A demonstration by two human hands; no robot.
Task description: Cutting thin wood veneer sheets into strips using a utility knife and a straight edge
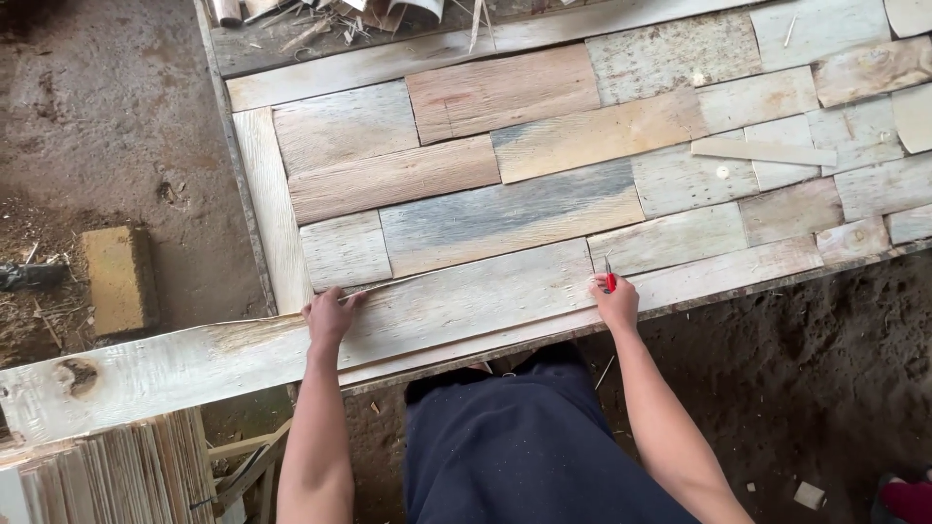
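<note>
The person's dark blue garment fills the near edge at 6 o'clock, with both bare forearms reaching up from it.

Left to right:

- At 8 o'clock, a stack of thin veneer sheets, edges showing as fine pale layers.
- At 9 o'clock, a yellowish rectangular block lies on the dirt floor.
- The long pale board runs from the far left edge up to the counter's near rim. It is rough-sawn, whitish, with a dark knot near its left end, and overhangs the counter well to the left.
- The left hand lies flat on this board, fingers spread and pressing down, gripping nothing.
- The counter carries a patchwork of flat rectangular wood pieces: grey, tan, reddish and blue-stained, all with coarse grain and butted edge to edge.
- The right hand is closed around a red-handled marking or cutting tool, its tip touching the board's upper edge at about 5 o'clock of the patchwork.
- A loose thin slat lies on the patchwork at 2 o'clock.

Step in hand, as judged: the board is held along the near row while the tool marks it at the joint. The next move calls for steady downward pressure from the left hand so the board does not shift under the tool.
</note>
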